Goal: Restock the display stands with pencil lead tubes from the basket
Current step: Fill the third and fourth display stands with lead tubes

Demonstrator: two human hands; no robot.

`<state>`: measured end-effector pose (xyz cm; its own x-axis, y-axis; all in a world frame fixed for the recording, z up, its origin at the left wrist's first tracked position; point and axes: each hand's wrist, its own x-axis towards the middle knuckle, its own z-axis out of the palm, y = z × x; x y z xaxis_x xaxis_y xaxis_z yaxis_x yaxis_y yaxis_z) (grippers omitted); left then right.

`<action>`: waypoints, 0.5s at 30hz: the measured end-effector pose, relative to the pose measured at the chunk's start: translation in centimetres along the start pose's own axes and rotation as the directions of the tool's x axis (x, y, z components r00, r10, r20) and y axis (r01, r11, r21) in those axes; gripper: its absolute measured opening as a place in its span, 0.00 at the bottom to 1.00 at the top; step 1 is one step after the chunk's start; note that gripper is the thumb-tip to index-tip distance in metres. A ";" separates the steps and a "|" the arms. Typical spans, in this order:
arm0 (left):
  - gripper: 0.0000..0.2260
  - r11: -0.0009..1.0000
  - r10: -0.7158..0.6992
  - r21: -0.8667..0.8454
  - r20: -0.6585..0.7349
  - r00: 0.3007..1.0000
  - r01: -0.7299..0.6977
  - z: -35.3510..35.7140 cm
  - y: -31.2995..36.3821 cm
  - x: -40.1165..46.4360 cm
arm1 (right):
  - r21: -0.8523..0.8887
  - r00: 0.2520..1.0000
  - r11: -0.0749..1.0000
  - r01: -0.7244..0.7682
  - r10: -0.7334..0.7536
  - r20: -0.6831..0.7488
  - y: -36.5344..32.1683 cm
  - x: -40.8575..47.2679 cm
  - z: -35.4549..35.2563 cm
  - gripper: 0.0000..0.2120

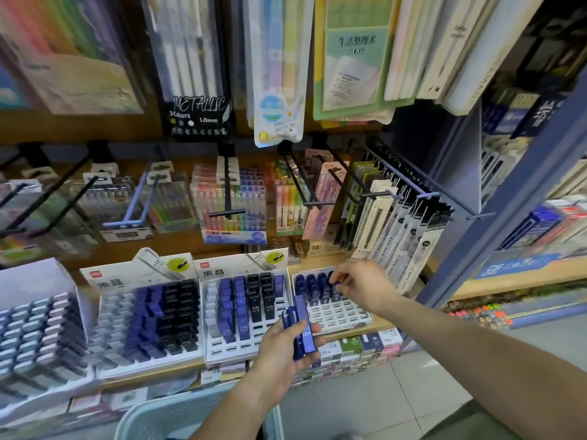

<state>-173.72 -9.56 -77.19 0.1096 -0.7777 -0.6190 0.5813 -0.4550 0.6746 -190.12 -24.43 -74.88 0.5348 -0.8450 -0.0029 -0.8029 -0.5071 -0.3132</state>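
My left hand [283,350] grips a bundle of blue pencil lead tubes [301,328] in front of the middle display stand [219,354]. My right hand [362,285] reaches over the right display stand [346,314] and pinches one blue tube [335,285] at a slot in its back rows. That stand holds blue tubes in the rear rows; its front slots are bare. The middle stand carries blue and black tubes. A left stand [108,344] holds blue and black tubes too. The pale blue basket [152,417] sits at the bottom edge, its contents hidden.
Another white stand [31,338] of grey-capped tubes stands at far left. Pen packs hang from metal hooks [227,214] just above the stands. Boxed stock [359,347] lines the shelf below. A blue shelf post [495,223] rises to the right, tiled floor beneath.
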 end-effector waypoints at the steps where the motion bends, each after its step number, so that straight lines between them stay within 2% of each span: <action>1: 0.07 1.000 0.002 0.003 -0.003 1.000 -0.002 -0.2 -0.1 0.0 | 0.009 1.000 1.000 0.005 -0.005 0.004 -0.1 0.0 -0.1 0.08; 8: 0.08 1.000 0.006 0.011 -0.027 1.000 -0.006 -2.0 -0.9 -0.1 | 0.143 0.999 0.989 0.039 -0.042 0.013 -1.8 0.0 0.6 0.08; 15: 0.09 0.998 0.033 0.054 -0.011 0.999 -0.033 -2.6 -1.1 -0.4 | 0.126 0.993 0.986 0.113 -0.117 0.026 -3.8 0.4 2.2 0.08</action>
<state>-172.34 -7.61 -78.72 0.1379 -0.7877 -0.6005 0.5329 -0.4520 0.7153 -186.26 -22.45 -75.82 0.6316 -0.7753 0.0088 -0.6981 -0.5736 -0.4285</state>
